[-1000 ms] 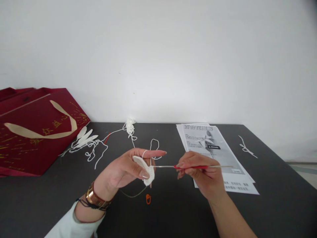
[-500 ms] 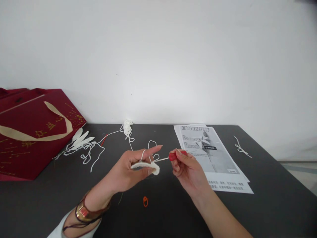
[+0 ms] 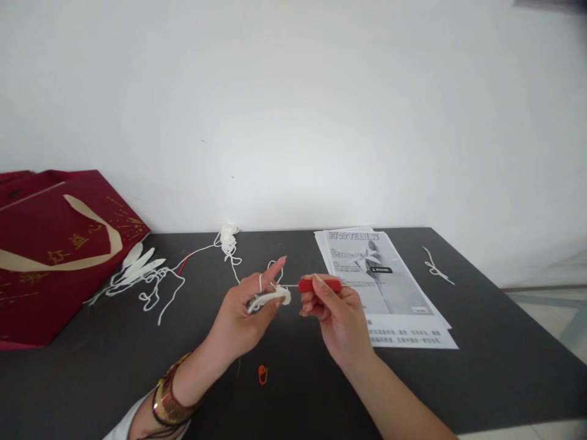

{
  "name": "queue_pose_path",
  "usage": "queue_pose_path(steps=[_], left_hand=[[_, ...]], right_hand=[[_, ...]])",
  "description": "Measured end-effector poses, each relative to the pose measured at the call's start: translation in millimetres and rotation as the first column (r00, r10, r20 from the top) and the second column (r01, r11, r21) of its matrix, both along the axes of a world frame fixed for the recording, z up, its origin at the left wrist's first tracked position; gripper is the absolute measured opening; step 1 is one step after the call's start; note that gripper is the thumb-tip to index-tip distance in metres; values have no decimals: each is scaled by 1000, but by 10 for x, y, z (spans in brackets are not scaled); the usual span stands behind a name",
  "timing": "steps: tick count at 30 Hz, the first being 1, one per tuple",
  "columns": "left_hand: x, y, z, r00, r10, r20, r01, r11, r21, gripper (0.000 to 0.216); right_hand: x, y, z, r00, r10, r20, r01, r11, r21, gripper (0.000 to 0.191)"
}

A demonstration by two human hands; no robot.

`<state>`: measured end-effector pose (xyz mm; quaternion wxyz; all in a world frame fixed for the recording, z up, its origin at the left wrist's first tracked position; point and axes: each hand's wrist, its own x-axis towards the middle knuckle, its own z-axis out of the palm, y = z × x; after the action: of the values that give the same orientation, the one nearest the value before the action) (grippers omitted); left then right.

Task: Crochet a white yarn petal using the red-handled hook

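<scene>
My left hand [image 3: 245, 315] pinches a small white crocheted piece [image 3: 270, 297] between thumb and fingers, with white yarn looped over the raised index finger. My right hand [image 3: 334, 318] grips a crochet hook with a red handle [image 3: 320, 285]; its thin metal tip reaches left into the white piece. Both hands hover above the dark table [image 3: 481, 366], close together near its middle. A gold bangle sits on my left wrist.
A dark red gift bag [image 3: 55, 256] with a beige ribbon handle lies at the left. White crocheted petals and loose yarn [image 3: 142, 272] lie beside it. Printed instruction sheets [image 3: 380, 281] lie at the right, a yarn scrap [image 3: 435, 269] beyond. An orange stitch marker [image 3: 262, 374] lies below my hands.
My right hand has moved left and turned, bringing the hook's tip into the white piece. My left hand rotated the piece flatter and shifted slightly up. The view drifted rightward.
</scene>
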<state>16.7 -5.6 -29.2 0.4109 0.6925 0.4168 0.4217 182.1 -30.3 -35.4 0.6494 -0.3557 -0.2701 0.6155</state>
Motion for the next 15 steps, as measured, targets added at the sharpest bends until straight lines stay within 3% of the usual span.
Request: queue_pose_path(steps=[4,7,8,10,12,14,15], left_hand=[[68,-18,26,990,107,88,-88,976,-199,62],[109,-47,47,962,153,225,-80,949,-304,71],[117,-58,54,949,158,274,-58,938,-341,73],[126,-79,70,908,157,388,19,911,-412,75],[120,-90,86,852,161,498,103,882,-461,77],[96,-84,101,811,163,561,168,855,-490,78],[78,-73,106,801,160,578,193,844,-500,78]], right_hand=[[-40,-56,-48,969,-123,212,98,987,127,14],[-55,-102,-84,859,-277,431,136,934,330,12],[-52,-115,-99,790,-343,508,104,891,441,16],[-32,-135,-130,626,-494,604,-43,750,659,32],[1,-145,-154,514,-605,608,-207,601,772,47],[36,-144,-156,496,-621,606,-288,541,790,53],[49,-139,-149,519,-596,613,-286,555,781,52]])
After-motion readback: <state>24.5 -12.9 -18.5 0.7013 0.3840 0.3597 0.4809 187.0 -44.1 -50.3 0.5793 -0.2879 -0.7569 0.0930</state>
